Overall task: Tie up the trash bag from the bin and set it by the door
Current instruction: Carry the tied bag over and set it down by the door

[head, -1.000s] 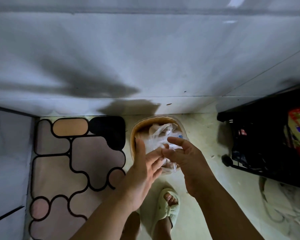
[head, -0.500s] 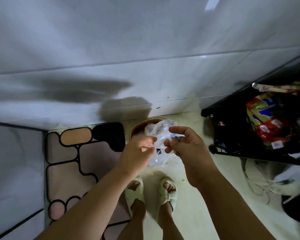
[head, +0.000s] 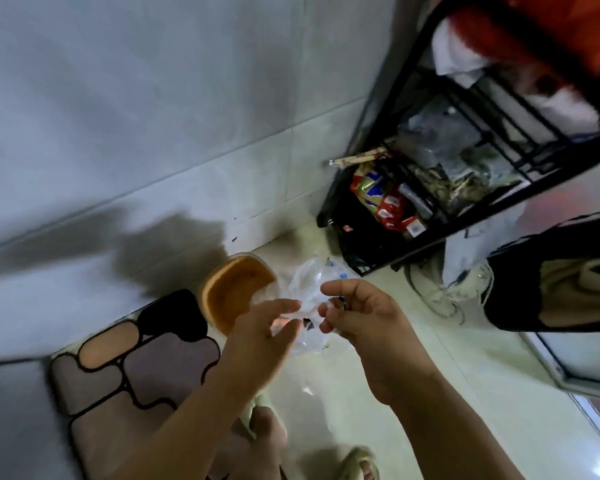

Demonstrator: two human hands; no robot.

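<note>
- One black wire rack is seen at the right, against the wall.
- One orange round bin is left bagless on the floor.
- One clear thin plastic trash bag is held above the floor, beside the bin.
- Two hands: left hand and right hand, fingers pinched on the bag's mouth.
- Risk, judged: thin film could slip or tear under tightening, spilling contents.

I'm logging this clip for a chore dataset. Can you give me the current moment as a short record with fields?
setting: tiled floor by a white tiled wall
trash bag: clear plastic, out of the bin, held up between both hands
left hand: fingers pinching the bag's left side
right hand: fingers curled on the bag's right side
bin: small, orange inside, looks empty, on the floor by the wall
mat: patterned, left of the bin
rack: black wire shelving with packets, at right
knot: cannot tell if tied
door: cannot tell
</note>
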